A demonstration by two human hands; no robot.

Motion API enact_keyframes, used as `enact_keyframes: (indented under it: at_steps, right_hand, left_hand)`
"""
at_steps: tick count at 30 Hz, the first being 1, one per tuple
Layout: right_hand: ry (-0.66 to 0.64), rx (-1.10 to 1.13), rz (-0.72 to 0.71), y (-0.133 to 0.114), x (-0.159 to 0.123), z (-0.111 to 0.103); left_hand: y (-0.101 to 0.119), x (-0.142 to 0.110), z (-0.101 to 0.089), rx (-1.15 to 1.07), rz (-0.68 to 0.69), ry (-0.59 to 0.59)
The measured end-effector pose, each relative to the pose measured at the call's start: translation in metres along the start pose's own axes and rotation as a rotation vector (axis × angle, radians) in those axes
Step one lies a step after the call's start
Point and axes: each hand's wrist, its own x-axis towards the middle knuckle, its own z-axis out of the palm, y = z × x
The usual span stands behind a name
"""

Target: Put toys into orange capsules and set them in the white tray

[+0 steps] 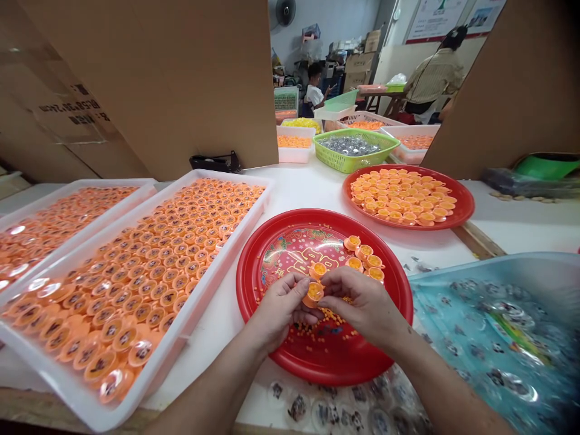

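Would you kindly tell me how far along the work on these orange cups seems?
Apparently done: the white tray is packed with cups showing printed tops. In hand: the left hand holds an open cup, the right hand close by. Apparently left: several open cups on the near plate and many more on the far plate.

Our left hand (287, 302) and right hand (362, 302) hold small orange cups (313, 293) over the near red tray (281, 241); a white tray (226, 257) of orange pieces lies left, a blue bin (453, 320) right.
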Motion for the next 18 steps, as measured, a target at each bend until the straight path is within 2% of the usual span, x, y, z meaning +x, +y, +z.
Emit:
enact_keyframes:
  at_steps: [2, 5, 11, 14, 18]
  right_hand:
    - [0.028, -0.045, 0.050, -0.001, 0.000, 0.000]
    - [0.005, -0.033, 0.111, -0.001, 0.000, 0.003]
    - [0.060, 0.296, 0.302, 0.003, -0.003, 0.018]
    - [0.058, 0.339, 0.300, 0.002, -0.002, 0.018]
    - [-0.027, 0.437, 0.257, 0.001, 0.001, 0.008]
  left_hand:
    - [0.002, -0.001, 0.001, -0.046, 0.018, -0.010]
    - [0.002, 0.000, 0.002, -0.086, 0.038, 0.012]
    - [0.000, 0.003, 0.000, -0.056, 0.086, 0.095]
    - [0.000, 0.003, 0.000, -0.042, 0.104, 0.100]
    - [0.001, 0.001, 0.000, -0.015, 0.083, 0.078]
